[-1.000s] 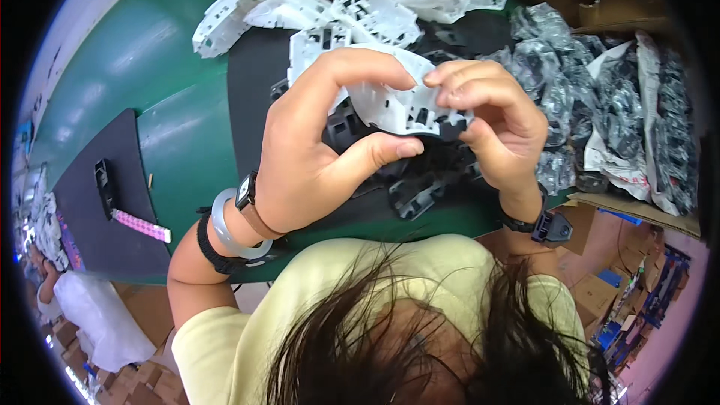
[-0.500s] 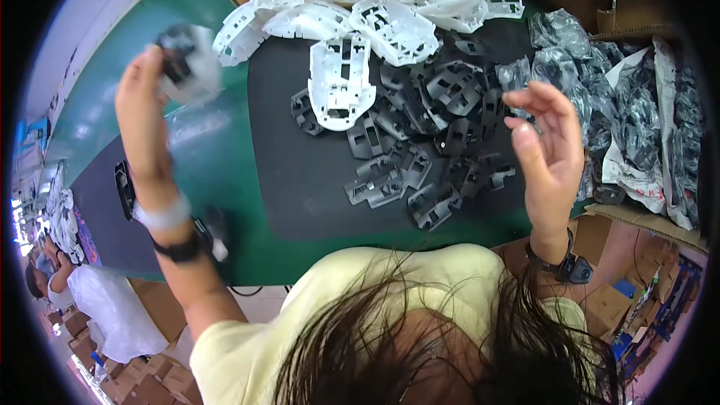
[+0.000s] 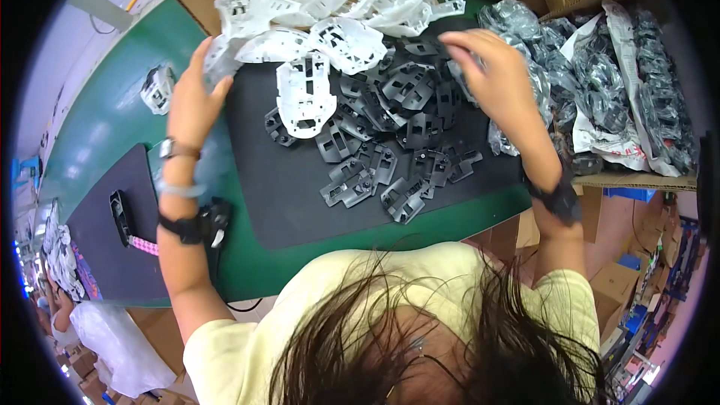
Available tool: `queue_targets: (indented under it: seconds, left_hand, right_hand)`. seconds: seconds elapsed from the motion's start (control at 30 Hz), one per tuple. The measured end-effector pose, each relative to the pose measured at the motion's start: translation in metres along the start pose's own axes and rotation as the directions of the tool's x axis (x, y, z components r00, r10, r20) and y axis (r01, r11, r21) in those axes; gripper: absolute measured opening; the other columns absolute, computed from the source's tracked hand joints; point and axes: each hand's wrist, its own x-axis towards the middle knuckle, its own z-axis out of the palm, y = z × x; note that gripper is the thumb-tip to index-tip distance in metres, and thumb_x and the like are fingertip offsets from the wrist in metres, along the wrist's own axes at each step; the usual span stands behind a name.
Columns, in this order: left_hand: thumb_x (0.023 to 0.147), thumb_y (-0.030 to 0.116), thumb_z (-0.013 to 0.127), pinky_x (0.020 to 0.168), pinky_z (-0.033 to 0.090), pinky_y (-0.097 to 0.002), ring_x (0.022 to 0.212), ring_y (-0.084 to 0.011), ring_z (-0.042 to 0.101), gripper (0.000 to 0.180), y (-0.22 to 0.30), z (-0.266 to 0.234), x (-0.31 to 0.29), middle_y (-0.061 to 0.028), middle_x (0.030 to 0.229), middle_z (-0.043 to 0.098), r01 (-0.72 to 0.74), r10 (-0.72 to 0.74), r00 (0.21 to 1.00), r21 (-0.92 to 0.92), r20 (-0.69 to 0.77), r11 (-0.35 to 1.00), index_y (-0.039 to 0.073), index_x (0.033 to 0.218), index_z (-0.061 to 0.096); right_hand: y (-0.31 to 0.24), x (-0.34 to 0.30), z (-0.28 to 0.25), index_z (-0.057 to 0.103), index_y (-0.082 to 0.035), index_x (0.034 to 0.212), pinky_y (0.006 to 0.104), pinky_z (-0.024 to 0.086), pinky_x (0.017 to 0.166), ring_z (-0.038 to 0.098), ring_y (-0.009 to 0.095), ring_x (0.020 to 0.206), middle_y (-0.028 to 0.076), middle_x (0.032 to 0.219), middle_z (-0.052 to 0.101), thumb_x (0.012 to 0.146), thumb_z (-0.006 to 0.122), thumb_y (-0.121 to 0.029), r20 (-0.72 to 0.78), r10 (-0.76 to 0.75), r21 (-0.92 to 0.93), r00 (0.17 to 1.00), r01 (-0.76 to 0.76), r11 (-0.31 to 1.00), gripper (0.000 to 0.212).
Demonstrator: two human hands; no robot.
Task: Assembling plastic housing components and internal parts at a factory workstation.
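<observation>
My left hand [image 3: 196, 101] is at the left edge of the white shell pile, its thumb and fingers apart beside a blurred white plastic shell [image 3: 220, 61]. Whether the fingertips touch that shell cannot be made out. Reaching over the right side of the black parts, my right hand [image 3: 495, 67] has a curved thumb and fingers with a gap between them and nothing visible in it. Below it are black plastic frames [image 3: 411, 88], loosely heaped. One white shell with cut-outs [image 3: 306, 97] lies on the heap's left side. A white-and-black part [image 3: 157, 90] rests on the green table left of my left hand.
A cardboard box [image 3: 637, 180] at right holds bagged dark parts [image 3: 600, 79]. More white shells [image 3: 300, 0] are piled at the back. A dark mat [image 3: 285, 210] covers the table's middle. A black tool [image 3: 216, 217] lies near my left forearm, and a black strip-shaped part [image 3: 120, 217] lies further left.
My left hand has put the white-and-black part down on the table at left and moved right to the white shells. My right hand has moved left and away from me, over the black frames.
</observation>
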Motion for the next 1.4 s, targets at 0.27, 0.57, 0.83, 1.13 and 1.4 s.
queue_targets:
  seconds: [0.27, 0.57, 0.83, 1.13, 1.4]
  left_hand:
    - [0.074, 0.003, 0.053, 0.050, 0.040, -0.0291, 0.047, -0.0128, 0.042, 0.044, 0.034, -0.048, -0.028, -0.0085, 0.061, 0.051, 0.131, -0.173, 0.971, -0.240, -0.165, 0.962, 0.018, 0.114, 0.065]
    - [0.090, 0.018, 0.043, 0.054, 0.045, -0.0269, 0.048, -0.0084, 0.042, 0.035, 0.075, -0.054, -0.043, -0.0019, 0.074, 0.052, 0.435, -0.088, 0.855, -0.799, 0.512, -0.416, -0.002, 0.118, 0.048]
    - [0.095, 0.021, 0.036, 0.060, 0.056, -0.0340, 0.037, -0.0032, 0.037, 0.032, 0.117, -0.011, -0.027, 0.0037, 0.057, 0.041, 0.778, 0.448, 0.628, -0.496, 0.636, -0.386, 0.007, 0.122, 0.046]
    - [0.088, 0.033, 0.058, 0.085, 0.046, -0.0364, 0.087, -0.0161, 0.055, 0.054, 0.110, -0.014, -0.022, -0.0081, 0.104, 0.053, 0.235, 0.346, 0.907, -0.970, 0.240, 0.058, 0.004, 0.129, 0.039]
    - [0.095, 0.015, 0.048, 0.087, 0.041, -0.0278, 0.101, -0.0110, 0.051, 0.033, 0.139, -0.016, -0.039, -0.0061, 0.112, 0.053, 0.045, 0.213, 0.975, -0.996, 0.060, 0.075, -0.001, 0.123, 0.044]
  right_hand:
    - [0.044, 0.023, 0.034, 0.056, 0.003, 0.104, 0.0349, 0.047, 0.076, 0.060, 0.027, 0.084, 0.016, 0.094, 0.063, 0.068, 0.074, -0.011, 0.485, 0.257, 0.006, 0.836, -0.297, 0.955, 0.042]
    - [-0.038, 0.011, -0.026, 0.063, 0.001, 0.095, 0.0225, 0.045, 0.069, 0.057, 0.008, 0.079, 0.005, 0.090, 0.066, 0.086, 0.063, -0.014, 0.202, 0.223, 0.790, 0.954, -0.293, 0.538, 0.018]
    - [-0.070, 0.034, -0.014, 0.063, -0.003, 0.082, 0.0338, 0.034, 0.095, 0.048, 0.017, 0.107, 0.014, 0.128, 0.045, 0.084, 0.066, -0.028, -0.110, -0.162, 0.767, 0.981, 0.188, 0.614, 0.026]
    - [-0.061, 0.028, 0.013, 0.050, -0.004, 0.109, 0.0404, 0.051, 0.082, 0.057, 0.014, 0.097, 0.003, 0.105, 0.059, 0.095, 0.049, -0.030, 0.383, 0.164, 0.923, 0.909, -0.370, -0.107, 0.029]
    - [-0.076, 0.022, -0.010, 0.064, -0.001, 0.096, 0.0204, 0.042, 0.071, 0.053, 0.005, 0.081, -0.001, 0.089, 0.061, 0.091, 0.058, -0.022, 0.287, 0.092, 0.889, 0.954, -0.300, 0.346, 0.022]
